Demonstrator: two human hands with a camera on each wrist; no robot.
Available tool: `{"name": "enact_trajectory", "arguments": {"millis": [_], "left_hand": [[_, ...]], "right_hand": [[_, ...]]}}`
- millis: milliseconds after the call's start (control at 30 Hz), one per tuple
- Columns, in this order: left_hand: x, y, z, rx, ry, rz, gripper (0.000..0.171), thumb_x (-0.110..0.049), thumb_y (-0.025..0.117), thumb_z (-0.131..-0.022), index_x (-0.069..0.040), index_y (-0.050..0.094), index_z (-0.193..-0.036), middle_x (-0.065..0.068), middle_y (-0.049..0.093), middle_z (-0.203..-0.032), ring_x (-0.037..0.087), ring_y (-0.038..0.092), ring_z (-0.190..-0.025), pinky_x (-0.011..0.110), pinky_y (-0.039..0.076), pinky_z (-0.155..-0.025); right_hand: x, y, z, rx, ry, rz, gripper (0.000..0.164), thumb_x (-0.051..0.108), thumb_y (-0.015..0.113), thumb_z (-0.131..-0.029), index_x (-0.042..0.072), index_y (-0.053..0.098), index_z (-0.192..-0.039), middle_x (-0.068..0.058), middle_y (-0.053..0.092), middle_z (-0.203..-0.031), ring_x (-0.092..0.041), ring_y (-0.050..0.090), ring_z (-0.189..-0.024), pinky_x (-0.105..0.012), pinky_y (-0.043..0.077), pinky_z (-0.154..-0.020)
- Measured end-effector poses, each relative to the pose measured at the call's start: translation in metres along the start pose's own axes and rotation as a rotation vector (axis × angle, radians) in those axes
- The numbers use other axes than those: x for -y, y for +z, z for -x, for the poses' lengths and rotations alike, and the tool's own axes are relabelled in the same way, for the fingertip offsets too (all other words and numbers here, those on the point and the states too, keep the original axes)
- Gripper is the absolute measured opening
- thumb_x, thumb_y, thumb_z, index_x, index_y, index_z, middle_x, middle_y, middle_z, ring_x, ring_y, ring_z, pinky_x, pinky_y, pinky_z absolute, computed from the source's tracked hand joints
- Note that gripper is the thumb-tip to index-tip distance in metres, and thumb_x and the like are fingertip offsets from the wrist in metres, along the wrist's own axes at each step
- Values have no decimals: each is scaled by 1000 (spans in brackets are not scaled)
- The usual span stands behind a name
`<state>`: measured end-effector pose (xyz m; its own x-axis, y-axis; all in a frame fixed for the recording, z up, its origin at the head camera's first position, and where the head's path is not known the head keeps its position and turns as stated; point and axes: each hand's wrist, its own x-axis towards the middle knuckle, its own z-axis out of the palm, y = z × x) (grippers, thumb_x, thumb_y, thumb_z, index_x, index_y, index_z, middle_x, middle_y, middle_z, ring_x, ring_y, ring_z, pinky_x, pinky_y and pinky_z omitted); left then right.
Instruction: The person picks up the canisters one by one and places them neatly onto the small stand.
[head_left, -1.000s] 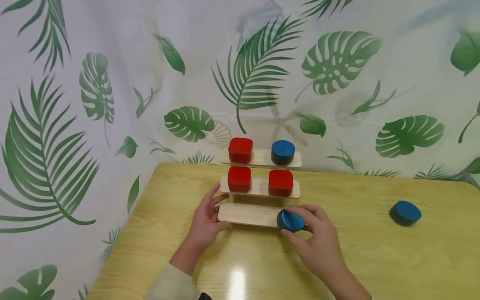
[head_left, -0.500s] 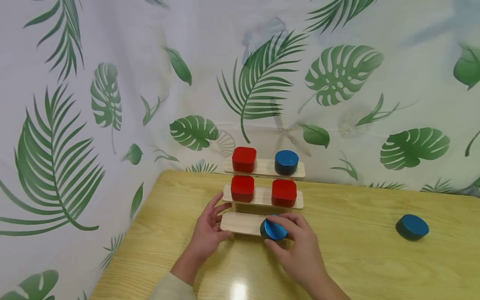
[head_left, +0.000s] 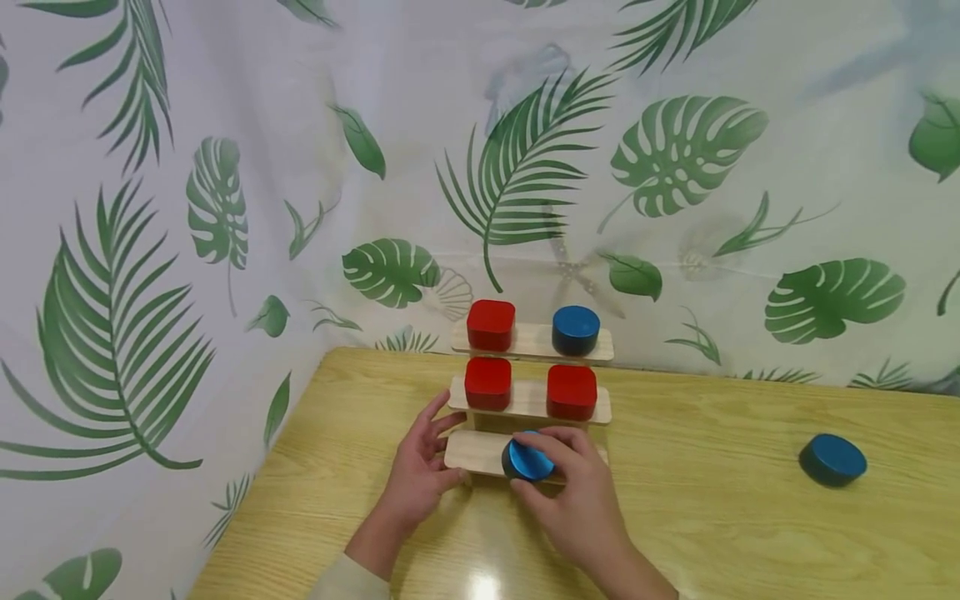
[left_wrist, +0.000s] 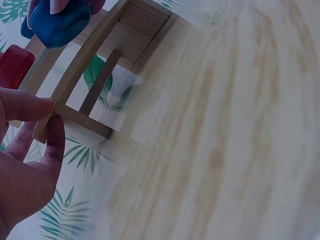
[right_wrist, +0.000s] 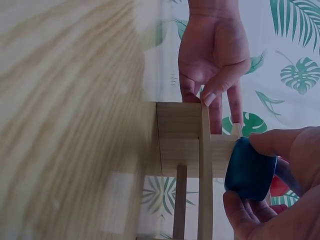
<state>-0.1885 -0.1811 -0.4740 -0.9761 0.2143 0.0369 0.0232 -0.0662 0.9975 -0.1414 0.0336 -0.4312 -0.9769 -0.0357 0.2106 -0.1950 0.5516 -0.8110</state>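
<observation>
A small three-tier wooden shelf rack (head_left: 474, 452) stands on the table. My left hand (head_left: 416, 475) pinches the left end of its lowest board between thumb and finger, as the left wrist view (left_wrist: 27, 165) also shows. With thumb and fingers, my right hand (head_left: 581, 508) grips a round blue tin (head_left: 527, 461), tilted over the lowest board. A gap shows between this blue tin (right_wrist: 250, 170) and the board in the right wrist view. Two red square tins (head_left: 488, 385) sit on the middle board. The top board bears a red square tin (head_left: 491, 326) and a round blue tin (head_left: 576, 331).
Another round blue tin (head_left: 832, 460) lies on the wood-grain table (head_left: 712, 500), well to the right of the rack. A white cloth with green leaves (head_left: 675, 233) hangs behind the table and along its left side.
My right hand has carried the blue tin leftward along the lowest board, from its right end to near its middle. My left hand keeps its hold. The head view has shifted slightly.
</observation>
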Motion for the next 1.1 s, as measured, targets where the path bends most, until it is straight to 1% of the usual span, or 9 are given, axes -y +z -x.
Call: {"name": "enact_trajectory", "arguments": {"millis": [133, 300, 433, 567, 800, 1100], "left_hand": [[0, 0, 1, 3, 8, -6, 102, 28, 60, -77, -31, 33, -155, 11, 48, -146, 37, 48, -122, 36, 53, -87], [0, 0, 3, 9, 31, -9, 99, 28, 60, -78, -25, 32, -157, 15, 47, -147, 39, 48, -122, 36, 53, -88], [1, 0, 3, 16, 28, -5, 98, 27, 61, -79, -25, 32, -157, 15, 46, -147, 40, 48, -123, 37, 52, -90], [1, 0, 2, 13, 25, -5, 99, 26, 62, -79, -27, 33, -156, 13, 47, -147, 39, 49, -124, 37, 52, -90], [1, 0, 2, 14, 35, -3, 99, 28, 60, -78, -26, 32, -157, 13, 46, -148, 39, 49, -122, 37, 52, -90], [3, -1, 2, 15, 39, -6, 100, 30, 58, -77, -26, 32, -156, 13, 46, -147, 39, 50, -118, 34, 54, -84]], "right_hand": [[1, 5, 0, -2, -2, -11, 49, 7, 88, -75, 21, 74, -119, -2, 54, -121, -25, 52, -110, -38, 55, -84], [1, 11, -1, -23, -59, -19, 50, 5, 88, -74, 20, 74, -119, -3, 56, -118, -25, 54, -107, -38, 55, -83], [0, 16, -3, -33, -83, -27, 50, 4, 89, -73, 20, 74, -118, -3, 57, -117, -25, 55, -106, -38, 55, -82], [0, 20, -5, -31, -97, -41, 50, 4, 89, -73, 20, 74, -118, -3, 56, -117, -24, 55, -106, -35, 56, -82], [1, 25, -9, -28, -116, -46, 51, 4, 88, -74, 19, 74, -120, -2, 56, -119, -24, 54, -108, -34, 56, -82], [0, 30, -11, -20, -108, -46, 50, 7, 88, -75, 18, 73, -121, -2, 55, -120, -24, 53, -110, -36, 55, -84]]}}
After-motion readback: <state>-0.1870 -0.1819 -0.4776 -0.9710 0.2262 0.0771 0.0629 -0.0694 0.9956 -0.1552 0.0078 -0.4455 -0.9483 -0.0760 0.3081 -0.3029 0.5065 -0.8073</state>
